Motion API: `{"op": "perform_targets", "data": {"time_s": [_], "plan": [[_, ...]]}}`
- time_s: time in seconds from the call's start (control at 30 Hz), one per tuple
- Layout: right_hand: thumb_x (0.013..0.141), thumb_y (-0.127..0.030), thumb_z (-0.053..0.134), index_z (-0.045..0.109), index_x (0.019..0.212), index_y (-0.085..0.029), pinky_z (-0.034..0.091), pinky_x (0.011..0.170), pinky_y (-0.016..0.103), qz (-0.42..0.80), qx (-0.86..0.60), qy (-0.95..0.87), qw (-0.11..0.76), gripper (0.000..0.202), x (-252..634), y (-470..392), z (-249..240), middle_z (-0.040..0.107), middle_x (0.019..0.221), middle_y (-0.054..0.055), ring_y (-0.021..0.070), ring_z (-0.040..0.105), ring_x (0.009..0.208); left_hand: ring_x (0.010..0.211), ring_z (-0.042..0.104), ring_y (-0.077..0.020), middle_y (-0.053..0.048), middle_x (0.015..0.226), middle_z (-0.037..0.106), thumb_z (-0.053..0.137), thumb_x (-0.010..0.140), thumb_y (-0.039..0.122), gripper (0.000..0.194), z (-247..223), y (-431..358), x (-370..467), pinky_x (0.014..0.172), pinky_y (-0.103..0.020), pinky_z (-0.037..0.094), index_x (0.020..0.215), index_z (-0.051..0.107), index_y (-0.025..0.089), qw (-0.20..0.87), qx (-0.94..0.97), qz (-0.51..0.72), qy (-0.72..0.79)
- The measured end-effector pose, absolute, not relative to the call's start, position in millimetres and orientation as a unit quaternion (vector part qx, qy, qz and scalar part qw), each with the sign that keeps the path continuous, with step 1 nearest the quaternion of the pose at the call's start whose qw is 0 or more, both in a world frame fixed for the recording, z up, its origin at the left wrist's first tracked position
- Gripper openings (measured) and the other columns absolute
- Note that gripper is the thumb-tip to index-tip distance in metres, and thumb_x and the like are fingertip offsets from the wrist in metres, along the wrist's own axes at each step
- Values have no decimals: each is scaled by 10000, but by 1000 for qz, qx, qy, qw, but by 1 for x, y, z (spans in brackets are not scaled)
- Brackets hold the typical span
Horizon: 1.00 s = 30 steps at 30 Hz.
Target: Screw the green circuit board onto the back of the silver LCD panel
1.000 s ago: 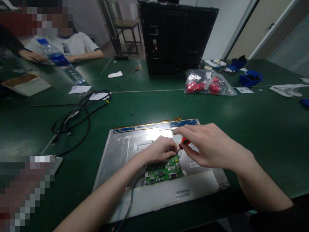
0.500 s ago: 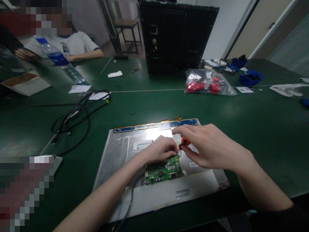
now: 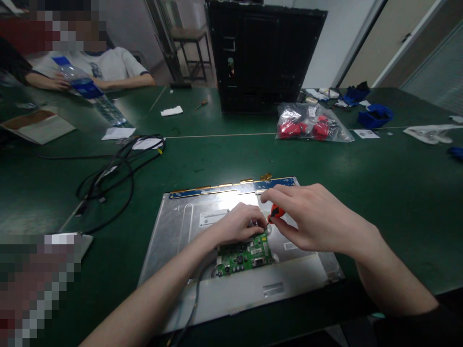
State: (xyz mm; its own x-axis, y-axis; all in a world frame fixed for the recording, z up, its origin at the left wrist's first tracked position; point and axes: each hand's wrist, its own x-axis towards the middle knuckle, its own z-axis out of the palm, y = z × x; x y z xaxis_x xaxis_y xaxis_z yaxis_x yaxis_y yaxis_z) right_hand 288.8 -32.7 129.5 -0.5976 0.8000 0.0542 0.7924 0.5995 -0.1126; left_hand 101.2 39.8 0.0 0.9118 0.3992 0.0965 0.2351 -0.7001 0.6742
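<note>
A silver metal-backed display panel lies flat in front of me, with a blue circuit strip along its far edge. On its middle sits a green circuit board. My right hand grips a screwdriver with an orange and black handle, its tip down at the board's far right corner. My left hand rests at the board's far edge, fingers curled and pressed together close to the screwdriver tip. Whatever those fingers pinch is hidden. A dark cable runs off the panel's near left side.
Coiled black cables lie at the left. A large black panel stands upright at the back, near a plastic bag with red items. A water bottle stands before a seated person. A small screwdriver lies farther off.
My right fingers have shifted very slightly around the screwdriver; my left hand stays put. Across the table, a person's hand has moved right, toward the bottle.
</note>
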Motion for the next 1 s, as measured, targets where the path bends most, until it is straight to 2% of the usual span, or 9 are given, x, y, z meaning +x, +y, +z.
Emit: {"op": "perform_targets", "data": {"time_s": [0.17, 0.27, 0.37, 0.57, 0.73, 1.0], "plan": [[940, -370, 514, 551, 1139, -206, 239, 530, 271, 2, -471, -881, 46, 261, 288, -31, 126, 656, 885, 22, 168, 581, 693, 766, 608, -183, -32, 818, 676, 661, 843, 195, 49, 2, 39, 101, 732, -281, 433, 857, 695, 162, 336, 917, 115, 180], [939, -292, 498, 551, 1138, -195, 236, 531, 272, 8, -469, -882, 46, 228, 288, -31, 126, 667, 919, 35, 160, 587, 700, 824, 617, -193, -42, 874, 689, 670, 843, 206, 54, 2, 38, 101, 784, -294, 439, 870, 697, 167, 345, 913, 118, 183], [905, -242, 499, 536, 1142, -171, 245, 536, 273, 29, -452, -890, 56, 250, 287, -33, 128, 660, 977, 60, 158, 580, 720, 801, 615, -186, -34, 852, 689, 670, 844, 195, 39, 2, 37, 101, 773, -289, 436, 858, 691, 166, 347, 912, 118, 185], [928, -334, 525, 540, 1166, -191, 247, 537, 266, 22, -466, -883, 51, 279, 287, -33, 129, 663, 900, 34, 167, 587, 710, 739, 602, -170, -24, 804, 674, 662, 832, 156, 30, 3, 38, 101, 718, -265, 420, 837, 692, 162, 338, 916, 115, 184], [934, -237, 496, 542, 1163, -189, 255, 534, 266, 17, -462, -885, 46, 239, 287, -31, 126, 667, 952, 35, 167, 597, 732, 800, 619, -193, -42, 857, 691, 690, 826, 168, 38, 2, 37, 101, 755, -279, 423, 861, 699, 155, 335, 917, 123, 178], [920, -222, 506, 548, 1160, -177, 261, 534, 268, 14, -454, -889, 51, 248, 286, -32, 128, 667, 968, 42, 172, 607, 743, 762, 609, -182, -32, 828, 684, 681, 839, 161, 14, -2, 36, 101, 722, -271, 416, 842, 674, 149, 329, 915, 129, 193]]}}
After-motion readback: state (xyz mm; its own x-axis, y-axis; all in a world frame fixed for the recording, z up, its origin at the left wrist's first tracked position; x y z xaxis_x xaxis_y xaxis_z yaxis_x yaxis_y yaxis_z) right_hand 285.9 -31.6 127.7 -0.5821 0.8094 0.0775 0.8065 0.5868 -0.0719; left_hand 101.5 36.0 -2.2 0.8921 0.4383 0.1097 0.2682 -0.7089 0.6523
